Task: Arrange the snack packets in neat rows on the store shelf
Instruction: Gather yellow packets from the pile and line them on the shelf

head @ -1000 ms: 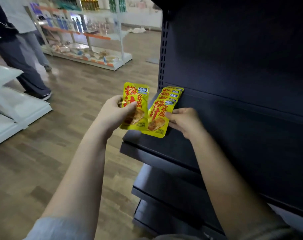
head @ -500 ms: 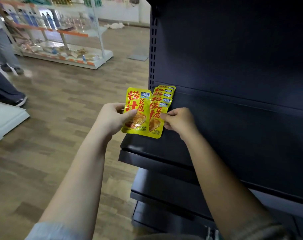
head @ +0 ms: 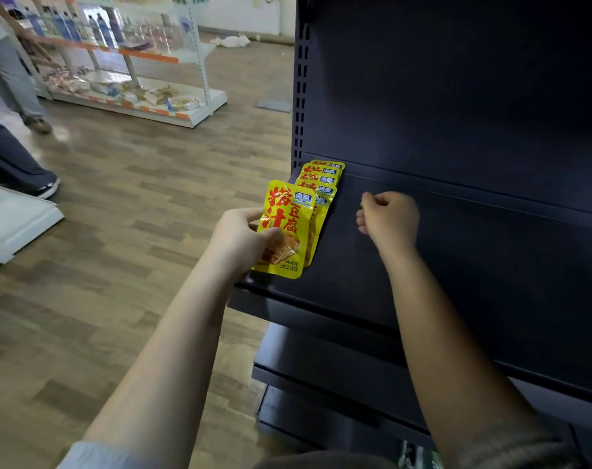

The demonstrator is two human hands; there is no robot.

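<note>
Both bare forearms reach in from the near edge toward the dark shelf (head: 406,265), a blue-black metal store unit on the right. Left hand (head: 235,236) holds a yellow snack packet (head: 284,228) at the shelf's near left corner: thumb pressed on the printed front, fingers curled behind it, packet upright and tilted slightly, its bottom edge at or just above the shelf surface, cannot tell which. Packet has red characters, a small blue logo patch, and a food picture low on the front. Just behind it, a row of yellow packets (head: 323,177) runs along the shelf's left edge toward the back panel, overlapping like shingles so mostly their tops show; the held packet covers the nearest one. Right hand (head: 387,216) is over the shelf to the right of the row, apart from the packets, fingers curled into a loose fist, gripping nothing. Lower dark shelves (head: 321,367) step out below. Left of the unit: wood-plank floor (head: 118,231). Near left, a white shelf base (head: 14,225). Far left, a white-and-orange display rack (head: 128,79) with bottles up top and loose packets on its bottom tier. Legs and shoes of two other people (head: 10,123) stand at the far left edge.
</note>
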